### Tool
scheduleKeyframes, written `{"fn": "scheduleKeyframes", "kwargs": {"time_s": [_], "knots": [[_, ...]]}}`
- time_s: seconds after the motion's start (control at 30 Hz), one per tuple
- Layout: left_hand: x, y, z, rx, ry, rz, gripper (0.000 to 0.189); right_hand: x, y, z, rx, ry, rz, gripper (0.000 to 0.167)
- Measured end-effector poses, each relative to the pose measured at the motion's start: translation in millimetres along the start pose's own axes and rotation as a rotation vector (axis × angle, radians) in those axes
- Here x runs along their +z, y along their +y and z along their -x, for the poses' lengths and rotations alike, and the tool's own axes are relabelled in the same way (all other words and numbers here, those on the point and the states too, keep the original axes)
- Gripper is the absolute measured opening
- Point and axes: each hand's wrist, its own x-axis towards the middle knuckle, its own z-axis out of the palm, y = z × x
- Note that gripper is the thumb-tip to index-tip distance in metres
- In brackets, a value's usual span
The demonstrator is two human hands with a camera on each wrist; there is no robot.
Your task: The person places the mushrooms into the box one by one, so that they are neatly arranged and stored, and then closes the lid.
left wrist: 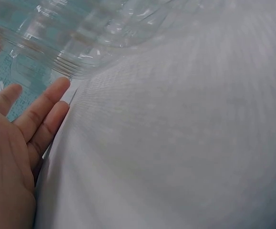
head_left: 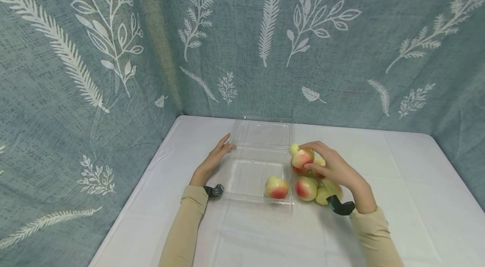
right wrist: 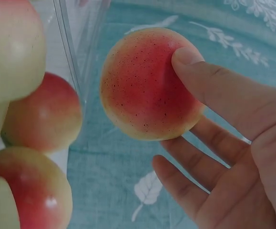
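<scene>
In the head view my right hand [head_left: 335, 168] pinches a red-and-yellow peach [head_left: 302, 159] between thumb and fingers, above the other fruit. The right wrist view shows this peach [right wrist: 147, 86] up close, its red skin dotted with dark specks. A clear plastic clamshell container [head_left: 236, 178] lies opened flat, with its lid [head_left: 265, 133] towards the back. One peach [head_left: 277, 188] sits in the near right corner of its tray. My left hand [head_left: 216, 158] is at the container's left side, fingers extended and holding nothing; in the left wrist view the fingertips [left wrist: 60, 85] are right at its edge.
Several more peaches [head_left: 306, 188] lie in a loose group right of the container, partly under my right hand. A white cloth [head_left: 401, 182] covers the table. Blue-green curtains [head_left: 242, 48] with white leaf patterns stand behind and at both sides.
</scene>
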Motion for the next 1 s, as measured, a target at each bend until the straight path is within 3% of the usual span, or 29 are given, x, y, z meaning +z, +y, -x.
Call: {"fn": "scheduleKeyframes", "kwargs": {"time_s": [0.17, 0.3, 0.43, 1.0], "knots": [[-0.9, -4.5, -4.5, 0.008, -0.003, 0.004, 0.064, 8.3, -0.1, -4.8, -0.004, -0.024, -0.027, 0.046], [-2.2, -18.0, -16.1, -0.006, 0.004, 0.029, 0.061, 14.9, -1.5, -7.9, -0.006, -0.030, -0.051, 0.044], [-2.0, -31.3, -24.4, 0.021, 0.026, 0.022, 0.059, 20.9, -3.3, -11.4, -0.028, -0.024, -0.057, 0.044], [-0.6, -32.9, -25.7, 0.029, 0.041, 0.018, 0.060, 40.8, -4.2, -23.1, -0.026, -0.072, -0.089, 0.044]]}}
